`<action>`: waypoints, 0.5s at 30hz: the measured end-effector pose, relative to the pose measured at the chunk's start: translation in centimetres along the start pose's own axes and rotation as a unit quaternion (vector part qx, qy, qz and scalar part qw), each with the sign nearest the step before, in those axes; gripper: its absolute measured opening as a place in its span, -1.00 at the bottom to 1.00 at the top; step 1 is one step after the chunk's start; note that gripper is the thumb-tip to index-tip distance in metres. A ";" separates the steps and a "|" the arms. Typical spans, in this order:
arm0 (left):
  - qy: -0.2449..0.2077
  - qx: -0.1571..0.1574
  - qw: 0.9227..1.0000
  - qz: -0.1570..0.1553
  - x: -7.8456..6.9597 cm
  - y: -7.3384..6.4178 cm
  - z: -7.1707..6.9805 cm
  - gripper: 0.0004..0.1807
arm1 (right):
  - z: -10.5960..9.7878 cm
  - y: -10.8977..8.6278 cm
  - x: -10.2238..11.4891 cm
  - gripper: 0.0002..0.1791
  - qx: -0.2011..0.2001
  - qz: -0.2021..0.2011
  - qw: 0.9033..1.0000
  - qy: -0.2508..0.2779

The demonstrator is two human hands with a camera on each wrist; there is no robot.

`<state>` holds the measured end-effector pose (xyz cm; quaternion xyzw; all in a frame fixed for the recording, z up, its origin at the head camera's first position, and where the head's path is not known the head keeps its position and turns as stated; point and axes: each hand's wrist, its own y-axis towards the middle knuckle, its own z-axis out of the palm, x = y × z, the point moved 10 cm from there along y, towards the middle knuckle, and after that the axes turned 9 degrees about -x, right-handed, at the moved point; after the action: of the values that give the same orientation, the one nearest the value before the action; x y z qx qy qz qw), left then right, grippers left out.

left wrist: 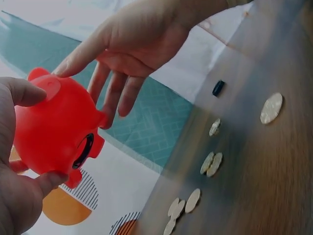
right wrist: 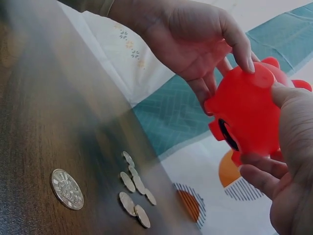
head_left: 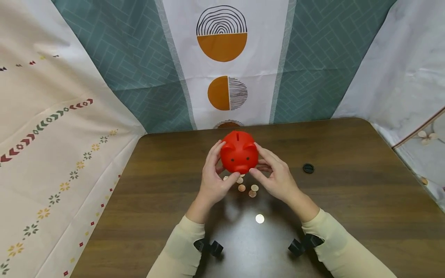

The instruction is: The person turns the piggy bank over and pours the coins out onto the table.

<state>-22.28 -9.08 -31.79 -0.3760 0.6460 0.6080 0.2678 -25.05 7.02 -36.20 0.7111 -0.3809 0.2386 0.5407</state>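
Note:
A red piggy bank with a slot on top and a small face is held up over the table between both hands. My left hand grips its left side, thumb near the snout, and my right hand grips the right side with the thumb likewise near the snout. In the left wrist view, a dark round opening shows in the bank's underside. Several coins lie on the table below it. One larger-looking coin rests nearer the person, apart from the cluster.
A black round plug sits on the wooden table, to the right of the right hand. Patterned cloth hangs behind the far edge and along both sides. Each sleeve carries a black wrist camera.

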 end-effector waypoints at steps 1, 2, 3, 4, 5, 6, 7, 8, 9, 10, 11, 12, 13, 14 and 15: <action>0.000 0.003 1.000 -0.003 0.0 -0.1 -0.1 -0.19 | 0.1 0.0 0.0 -0.18 0.004 0.001 1.000 -0.004; -0.001 0.005 1.000 -0.005 0.0 -0.1 -0.2 -0.19 | 0.2 0.0 0.1 -0.18 0.006 0.002 1.000 -0.008; 0.000 0.007 1.000 -0.007 0.0 -0.2 -0.3 -0.19 | 0.2 0.0 0.1 -0.18 0.009 0.002 1.000 -0.010; 0.001 0.010 1.000 -0.010 0.0 -0.3 -0.4 -0.18 | 0.3 0.0 0.2 -0.18 0.013 0.003 1.000 -0.010; 0.002 0.012 1.000 -0.013 0.0 -0.4 -0.5 -0.18 | 0.5 0.0 0.3 -0.18 0.016 0.003 1.000 -0.011; 0.006 0.015 1.000 -0.014 0.1 -0.5 -0.6 -0.17 | 0.6 0.0 0.4 -0.18 0.019 0.005 1.000 -0.011; 0.008 0.017 1.000 -0.016 0.1 -0.6 -0.8 -0.17 | 0.7 0.0 0.4 -0.18 0.023 0.006 1.000 -0.011; 0.009 0.018 1.000 -0.019 0.1 -0.7 -0.9 -0.16 | 0.9 0.0 0.5 -0.18 0.026 0.008 1.000 -0.011; 0.012 0.020 1.000 -0.021 0.1 -0.7 -1.1 -0.16 | 1.0 0.0 0.5 -0.18 0.030 0.010 0.999 -0.010; 0.014 0.022 0.999 -0.023 0.1 -0.8 -1.2 -0.16 | 1.2 0.0 0.7 -0.19 0.033 0.012 0.999 -0.007; 0.016 0.023 0.999 -0.024 0.0 -0.9 -1.4 -0.15 | 1.4 0.0 0.8 -0.18 0.035 0.014 0.999 -0.004; 0.018 0.025 0.999 -0.025 0.0 -0.9 -1.5 -0.15 | 1.6 0.0 0.8 -0.19 0.037 0.015 0.999 0.000; 0.021 0.027 0.999 -0.026 0.0 -1.0 -1.7 -0.15 | 1.8 0.0 0.9 -0.19 0.039 0.016 0.999 0.004; 0.025 0.028 0.999 -0.025 0.0 -1.1 -2.0 -0.15 | 2.0 -0.1 0.9 -0.19 0.041 0.016 0.999 0.008; 0.029 0.030 0.999 -0.024 -0.1 -1.1 -2.2 -0.14 | 2.3 -0.1 1.0 -0.19 0.043 0.017 0.999 0.015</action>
<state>-21.06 -11.20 -32.15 -0.4011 0.6622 0.5703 0.2746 -24.57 4.57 -36.20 0.7235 -0.3742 0.2745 0.5111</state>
